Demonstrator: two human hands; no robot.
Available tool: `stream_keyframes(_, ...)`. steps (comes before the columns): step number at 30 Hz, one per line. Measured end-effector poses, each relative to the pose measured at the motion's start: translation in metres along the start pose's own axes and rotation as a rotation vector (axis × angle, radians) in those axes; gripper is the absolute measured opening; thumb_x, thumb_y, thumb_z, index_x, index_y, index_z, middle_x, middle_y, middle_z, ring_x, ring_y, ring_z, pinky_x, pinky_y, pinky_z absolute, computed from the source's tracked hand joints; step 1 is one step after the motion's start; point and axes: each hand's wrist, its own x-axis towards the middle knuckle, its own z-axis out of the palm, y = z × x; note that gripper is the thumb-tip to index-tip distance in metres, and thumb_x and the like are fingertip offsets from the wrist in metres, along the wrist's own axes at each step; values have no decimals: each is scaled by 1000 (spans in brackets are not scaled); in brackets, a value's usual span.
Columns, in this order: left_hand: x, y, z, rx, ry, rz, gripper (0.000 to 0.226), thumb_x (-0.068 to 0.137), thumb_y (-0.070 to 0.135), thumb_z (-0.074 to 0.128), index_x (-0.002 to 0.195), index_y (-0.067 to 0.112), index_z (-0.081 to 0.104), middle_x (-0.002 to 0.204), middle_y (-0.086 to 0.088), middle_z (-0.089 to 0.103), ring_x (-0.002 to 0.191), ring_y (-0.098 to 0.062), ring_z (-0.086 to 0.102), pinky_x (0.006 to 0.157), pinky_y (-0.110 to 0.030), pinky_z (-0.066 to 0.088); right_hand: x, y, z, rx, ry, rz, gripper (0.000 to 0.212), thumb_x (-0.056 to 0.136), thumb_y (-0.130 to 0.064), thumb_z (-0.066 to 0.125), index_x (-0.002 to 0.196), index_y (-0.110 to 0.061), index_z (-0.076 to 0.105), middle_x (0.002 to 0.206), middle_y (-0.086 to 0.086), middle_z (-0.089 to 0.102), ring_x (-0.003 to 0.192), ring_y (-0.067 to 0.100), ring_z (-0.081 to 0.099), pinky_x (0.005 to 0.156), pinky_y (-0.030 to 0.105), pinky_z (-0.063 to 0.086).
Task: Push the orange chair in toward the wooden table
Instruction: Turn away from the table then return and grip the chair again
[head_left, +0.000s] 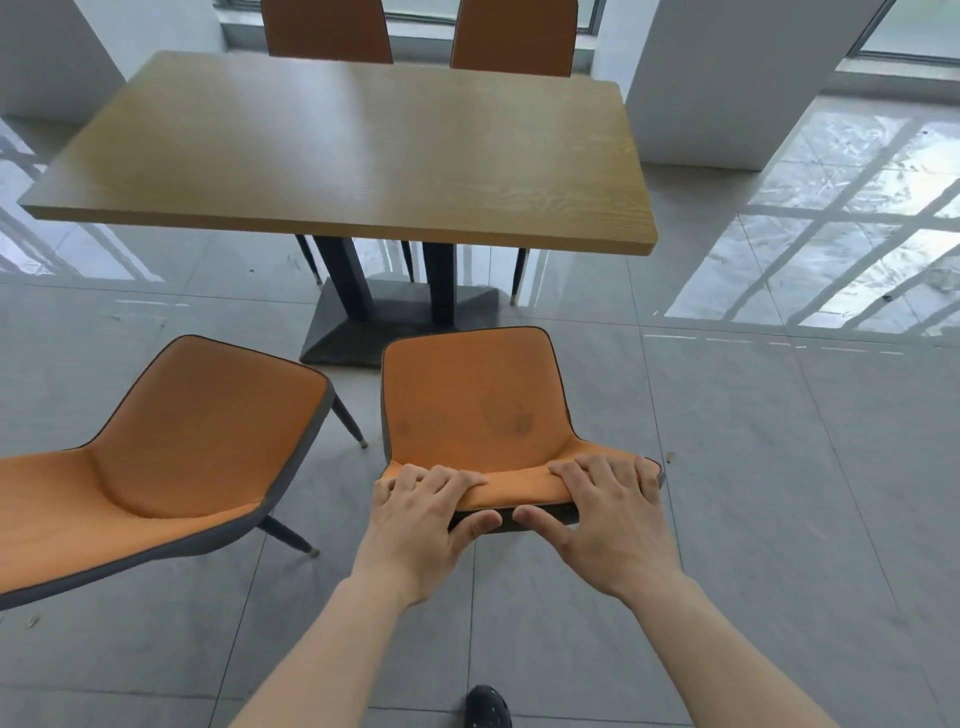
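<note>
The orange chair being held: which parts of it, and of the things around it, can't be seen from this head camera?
- Held orange chair, head view: its legs are hidden under its own seat.
- Both hands' grip: left hand and right hand cover the backrest top.
- Second orange chair: cut off by the left edge.
- Two far chairs: tops cut off by the upper edge, seats hidden behind the wooden table.
- Dark shoe: cut off by the bottom edge.

We count four orange chairs. We count one wooden table. We also count two hands and one shoe.
</note>
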Motion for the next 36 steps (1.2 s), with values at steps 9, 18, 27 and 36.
stream_keyframes(9,76,-13,-26,-11,-6,7,66,91,83,11,140,49,41,137,22,51,121,-16,38,102,-42,26,74,5,-21,6,18,19,101,75,-100,0,142,-41,47,140,-8,50,136,23,31,121,49,13)
stream_keyframes(18,111,-30,-40,-24,13,22,68,90,85,10,138,50,41,135,22,52,121,-13,38,103,-41,27,110,-3,-27,11,42,24,102,76,-100,0,141,-39,51,141,-6,53,136,25,34,119,50,17)
stream_keyframes(27,141,-45,-54,-14,11,31,64,92,83,14,140,50,40,137,21,51,124,-14,36,104,-42,25,140,-12,-32,44,62,30,100,78,-99,4,139,-37,52,138,-5,54,131,25,33,116,53,23)
stream_keyframes(36,158,-48,-56,-19,26,53,72,89,87,8,137,49,44,133,19,53,123,-13,39,103,-42,28,156,-6,-36,50,79,28,97,80,-98,8,137,-35,55,136,-5,56,129,26,37,114,52,26)
